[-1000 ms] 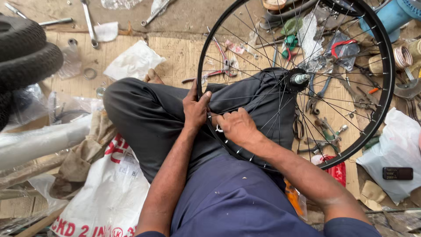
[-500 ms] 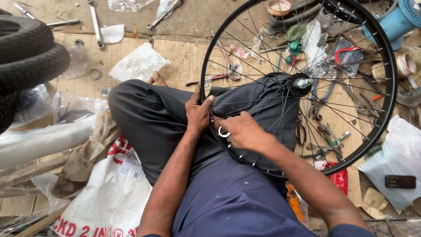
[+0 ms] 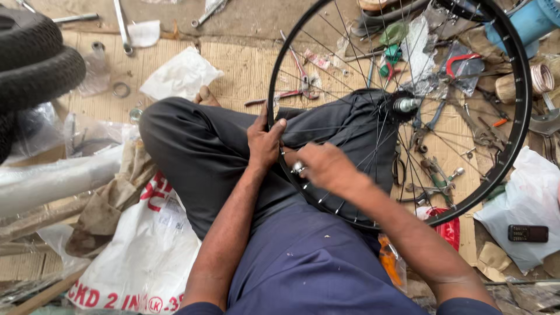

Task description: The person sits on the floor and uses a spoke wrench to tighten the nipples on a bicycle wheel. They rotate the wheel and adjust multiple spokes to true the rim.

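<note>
— Wheel (image 3: 513, 105) first: where do we put it?
— Black rim, propped on our lap over the crossed legs, hub (image 3: 403, 105) out past the knee.
— Left hand (image 3: 263, 143)?
— Clenched on the rim's near edge, thumb up along it.
— Right hand (image 3: 326, 166)?
— Pinching a small silver spoke tool (image 3: 298, 168) at the rim, just beside the left hand.
— Surroundings?
— Pliers (image 3: 434, 172) and loose tools on the cardboard floor, phone (image 3: 527, 233) on a white bag, tyres (image 3: 35, 64) at left.

You are sitting on flattened cardboard (image 3: 245, 70) over a bare concrete floor (image 3: 256, 17). Black tyres (image 3: 35, 52) are stacked at your left, white plastic bags (image 3: 181, 73) lie about, and daylight is even.
</note>
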